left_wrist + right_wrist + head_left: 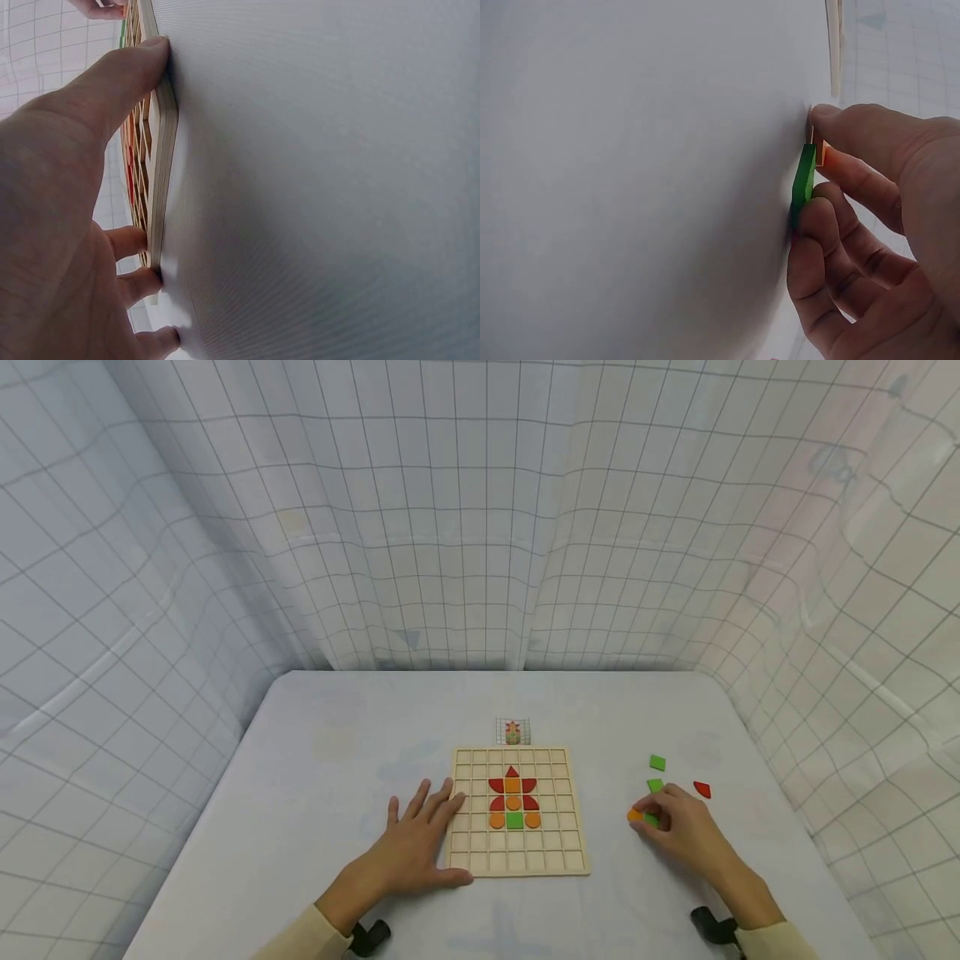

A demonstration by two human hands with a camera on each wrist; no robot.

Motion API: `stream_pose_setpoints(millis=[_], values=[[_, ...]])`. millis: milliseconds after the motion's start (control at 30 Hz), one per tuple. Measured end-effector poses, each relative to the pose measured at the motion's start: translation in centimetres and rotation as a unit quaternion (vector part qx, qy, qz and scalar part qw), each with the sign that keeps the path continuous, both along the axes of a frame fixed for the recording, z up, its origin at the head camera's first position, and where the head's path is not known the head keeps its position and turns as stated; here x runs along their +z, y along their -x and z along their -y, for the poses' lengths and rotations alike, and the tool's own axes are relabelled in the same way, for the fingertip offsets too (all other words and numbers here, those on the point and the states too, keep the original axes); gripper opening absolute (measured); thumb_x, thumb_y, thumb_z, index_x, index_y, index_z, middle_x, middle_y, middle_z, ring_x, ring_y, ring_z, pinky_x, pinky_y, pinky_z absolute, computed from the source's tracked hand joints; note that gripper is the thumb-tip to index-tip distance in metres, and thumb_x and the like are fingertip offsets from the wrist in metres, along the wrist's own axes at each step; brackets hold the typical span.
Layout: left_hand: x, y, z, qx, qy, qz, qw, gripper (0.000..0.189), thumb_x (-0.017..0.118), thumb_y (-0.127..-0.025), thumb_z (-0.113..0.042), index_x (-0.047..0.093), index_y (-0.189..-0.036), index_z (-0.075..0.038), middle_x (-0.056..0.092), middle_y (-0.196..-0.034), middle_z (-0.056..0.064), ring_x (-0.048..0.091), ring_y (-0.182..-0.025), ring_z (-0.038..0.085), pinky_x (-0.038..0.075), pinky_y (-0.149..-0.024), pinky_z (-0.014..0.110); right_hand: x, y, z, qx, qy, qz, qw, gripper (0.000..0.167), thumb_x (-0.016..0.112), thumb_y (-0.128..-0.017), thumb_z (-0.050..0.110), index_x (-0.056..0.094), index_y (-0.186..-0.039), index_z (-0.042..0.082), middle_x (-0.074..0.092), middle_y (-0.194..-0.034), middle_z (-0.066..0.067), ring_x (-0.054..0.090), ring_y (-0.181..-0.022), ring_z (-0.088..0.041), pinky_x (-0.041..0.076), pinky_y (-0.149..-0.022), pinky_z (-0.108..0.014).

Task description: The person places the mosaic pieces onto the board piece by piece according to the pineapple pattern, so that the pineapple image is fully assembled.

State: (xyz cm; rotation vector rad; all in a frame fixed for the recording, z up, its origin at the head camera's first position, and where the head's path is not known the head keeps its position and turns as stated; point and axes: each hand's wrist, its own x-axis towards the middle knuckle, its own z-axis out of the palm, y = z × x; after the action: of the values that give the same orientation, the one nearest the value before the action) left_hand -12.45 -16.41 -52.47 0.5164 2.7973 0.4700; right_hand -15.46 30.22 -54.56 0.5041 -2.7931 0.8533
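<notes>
A wooden grid board (555,852) lies on the table with red, orange and green pieces set in its middle cells. My left hand (415,847) rests at the board's left edge, fingers spread; in the left wrist view its thumb (124,79) touches the rim. To the right of the board, my right hand (686,829) pinches an orange piece (635,815) between thumb and fingers. A green piece (804,176) lies right beside it, under the curled fingers. How far the orange piece is off the table is hard to tell.
Beyond the right hand lie a green square (657,762), another green piece (656,785) partly covered by the hand, and a red piece (702,789). A small pattern card (513,732) sits behind the board. Gridded white curtains (450,527) enclose the table.
</notes>
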Motion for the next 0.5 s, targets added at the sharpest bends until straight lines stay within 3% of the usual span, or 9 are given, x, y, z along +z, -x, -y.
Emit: stream_pose_setpoints(millis=[367, 500], values=[[0.3, -0.1, -0.1, 0.000, 0.002, 0.001, 1.0000, 0.128, 0.086, -0.085, -0.087, 0.039, -0.182, -0.018, 0.027, -0.196, 0.012, 0.020, -0.182, 0.052, 0.020, -0.129, 0.097, 0.8, 0.3, 3.7, 0.069, 0.022, -0.002, 0.9973, 0.026, 0.100, -0.088, 0.003, 0.085, -0.105, 0.015, 0.076, -0.097, 0.008, 0.055, -0.078, 0.004, 0.053, -0.068, -0.020], [0.4, -0.1, 0.0, 0.000, 0.002, 0.002, 1.0000, 0.127, 0.086, -0.086, -0.087, 0.039, -0.182, -0.018, 0.027, -0.196, 0.012, 0.020, -0.182, 0.052, 0.020, -0.129, 0.097, 1.1, 0.5, 5.6, 0.088, 0.023, 0.017, 0.9957, 0.022, 0.099, -0.092, 0.007, 0.085, -0.107, 0.015, 0.077, -0.099, 0.007, 0.056, -0.080, 0.002, 0.052, -0.069, -0.019]])
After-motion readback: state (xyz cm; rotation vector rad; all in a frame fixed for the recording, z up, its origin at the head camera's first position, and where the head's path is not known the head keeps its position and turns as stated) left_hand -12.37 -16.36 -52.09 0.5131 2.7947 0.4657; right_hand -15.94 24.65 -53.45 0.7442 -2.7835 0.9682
